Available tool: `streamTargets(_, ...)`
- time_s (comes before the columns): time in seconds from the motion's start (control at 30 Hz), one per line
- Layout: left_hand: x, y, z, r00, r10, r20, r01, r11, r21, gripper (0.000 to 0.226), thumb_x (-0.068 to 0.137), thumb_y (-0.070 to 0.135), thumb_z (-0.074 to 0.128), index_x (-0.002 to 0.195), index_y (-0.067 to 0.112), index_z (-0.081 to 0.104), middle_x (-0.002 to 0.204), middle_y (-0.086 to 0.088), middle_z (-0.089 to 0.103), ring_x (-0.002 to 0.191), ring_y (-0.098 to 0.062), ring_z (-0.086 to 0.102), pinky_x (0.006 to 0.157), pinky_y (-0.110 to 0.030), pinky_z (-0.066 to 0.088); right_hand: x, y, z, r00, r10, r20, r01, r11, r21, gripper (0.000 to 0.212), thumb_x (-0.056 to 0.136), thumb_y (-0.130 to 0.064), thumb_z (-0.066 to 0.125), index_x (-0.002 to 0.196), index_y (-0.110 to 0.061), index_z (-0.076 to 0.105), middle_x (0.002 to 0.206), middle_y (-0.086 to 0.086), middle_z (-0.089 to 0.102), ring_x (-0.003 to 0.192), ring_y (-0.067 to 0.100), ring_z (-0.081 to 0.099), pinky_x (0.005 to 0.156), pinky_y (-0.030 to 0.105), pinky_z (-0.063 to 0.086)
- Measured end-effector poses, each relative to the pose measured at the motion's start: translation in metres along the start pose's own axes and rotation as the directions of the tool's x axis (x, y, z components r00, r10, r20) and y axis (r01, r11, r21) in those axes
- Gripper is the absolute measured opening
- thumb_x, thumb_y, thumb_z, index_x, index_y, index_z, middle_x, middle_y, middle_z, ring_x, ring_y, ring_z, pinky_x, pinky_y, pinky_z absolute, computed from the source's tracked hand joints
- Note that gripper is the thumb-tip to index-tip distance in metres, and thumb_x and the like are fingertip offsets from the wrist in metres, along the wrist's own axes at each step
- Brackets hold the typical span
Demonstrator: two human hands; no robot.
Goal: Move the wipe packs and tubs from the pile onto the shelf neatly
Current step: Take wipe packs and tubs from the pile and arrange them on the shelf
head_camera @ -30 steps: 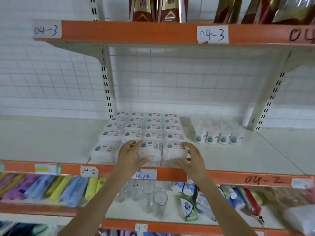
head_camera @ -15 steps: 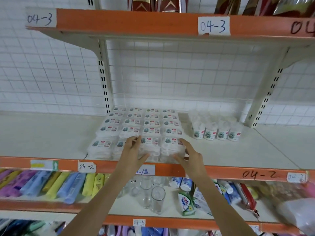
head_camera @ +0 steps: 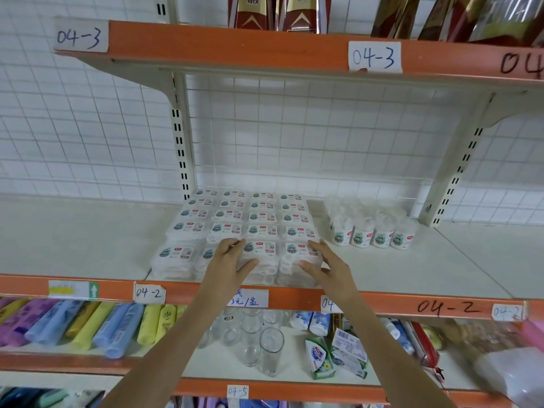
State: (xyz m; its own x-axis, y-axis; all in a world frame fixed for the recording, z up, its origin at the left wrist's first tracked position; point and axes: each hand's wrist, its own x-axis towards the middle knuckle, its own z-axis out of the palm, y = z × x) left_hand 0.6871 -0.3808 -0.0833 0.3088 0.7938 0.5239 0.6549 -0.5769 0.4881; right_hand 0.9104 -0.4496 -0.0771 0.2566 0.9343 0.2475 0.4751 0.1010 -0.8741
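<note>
Both hands frame the front wipe packs [head_camera: 260, 260] on the 04-2 shelf [head_camera: 88, 245] — left hand [head_camera: 232, 257] and right hand [head_camera: 321, 260] loosely spread, pressing rather than gripping — light, soft, slippery film, likely best squeezed at the sides.

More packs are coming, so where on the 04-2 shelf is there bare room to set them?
Bare white shelf lies left of the flat white wipe packs, and right of the round white tubs past the bracket. Between packs and tubs only a narrow strip. Both hands crowd the front row.
</note>
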Motion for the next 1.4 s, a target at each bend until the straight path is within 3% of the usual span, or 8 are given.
streamTargets(0.17,-0.005,0.001,-0.001,0.999,0.031,0.032,-0.032,0.999,0.038,0.064,0.083,0.036,0.065,0.132,0.001,0.046,0.124,-0.019,0.045,0.106,-0.029,0.053,0.096,-0.037,0.045,-0.003,-0.005,0.000,0.998,0.008,0.068,-0.006,0.999,-0.034,0.066,0.084,-0.033,0.065,0.141,-0.030,0.030,0.144,-0.012,0.034,0.132,0.010,0.034,0.095,0.025,0.041)
streamTargets(0.37,-0.013,0.003,0.004,0.983,0.181,0.019,-0.182,0.972,0.148,0.061,0.098,0.048,0.017,0.130,0.005,0.047,0.129,-0.018,0.050,0.118,-0.027,0.045,0.099,-0.049,0.038,-0.005,-0.009,0.004,0.990,0.080,0.116,-0.081,0.997,0.003,0.076,0.091,-0.035,0.054,0.149,-0.022,0.007,0.151,-0.011,0.020,0.134,0.002,0.020,0.109,0.021,0.021)
streamTargets(0.53,-0.010,0.008,0.004,0.991,0.135,0.007,-0.135,0.985,0.112,0.049,0.093,0.034,0.031,0.125,0.005,0.055,0.124,-0.013,0.056,0.115,-0.027,0.053,0.101,-0.044,0.037,-0.004,-0.012,0.002,0.987,0.101,0.124,-0.102,0.995,0.002,0.076,0.090,-0.034,0.056,0.149,-0.022,0.008,0.153,-0.006,0.020,0.140,0.012,0.022,0.113,0.038,0.028)
streamTargets(0.83,-0.008,0.008,-0.001,0.986,0.141,0.084,-0.149,0.985,0.092,0.053,0.093,0.039,0.030,0.122,0.002,0.057,0.120,-0.014,0.056,0.116,-0.025,0.050,0.104,-0.049,0.035,-0.004,-0.014,-0.001,0.984,0.097,0.149,-0.089,0.994,-0.058,0.077,0.090,-0.038,0.053,0.149,-0.022,0.007,0.155,-0.005,0.016,0.141,0.011,0.017,0.115,0.030,0.019)
streamTargets(0.93,-0.010,0.011,-0.009,0.990,0.097,0.102,-0.094,0.995,-0.033,0.051,0.097,0.039,0.033,0.139,0.009,0.038,0.144,-0.012,0.034,0.133,-0.020,0.027,0.111,-0.039,0.025,-0.005,-0.015,-0.007,0.980,0.096,0.175,-0.083,0.993,-0.078,0.076,0.089,-0.043,0.052,0.148,-0.026,0.007,0.152,-0.009,0.021,0.140,0.012,0.022,0.111,0.031,0.023)
streamTargets(1.0,-0.011,0.007,-0.018,0.995,0.066,0.080,-0.057,0.993,-0.105,0.052,0.096,0.038,0.040,0.141,0.014,0.034,0.147,-0.007,0.030,0.130,-0.019,0.035,0.111,-0.036,0.030,-0.006,-0.014,-0.012,0.987,0.109,0.118,-0.105,0.994,-0.041,0.072,0.089,-0.042,0.053,0.148,-0.025,0.014,0.149,-0.009,0.027,0.137,0.013,0.028,0.106,0.030,0.029)
streamTargets(1.17,-0.034,-0.016,-0.031,0.989,0.013,-0.148,-0.035,0.988,-0.152,0.025,0.090,0.012,0.056,0.113,0.004,0.061,0.109,-0.008,0.060,0.099,-0.019,0.057,0.089,-0.020,0.041,-0.023,-0.001,-0.012,0.988,0.152,0.041,-0.150,0.987,-0.054,0.061,0.089,-0.022,0.059,0.142,-0.012,0.031,0.142,0.006,0.042,0.118,0.017,0.047,0.100,0.033,0.041)
streamTargets(1.4,-0.065,-0.003,-0.011,1.000,-0.018,0.010,0.020,0.961,-0.277,0.023,0.089,0.002,0.055,0.109,0.007,0.064,0.105,0.001,0.061,0.094,0.001,0.053,0.084,-0.002,0.037,-0.044,0.000,0.004,0.989,0.015,-0.147,-0.046,0.978,-0.205,0.058,0.089,-0.015,0.059,0.140,-0.006,0.031,0.138,0.011,0.042,0.126,0.024,0.042,0.102,0.034,0.038)
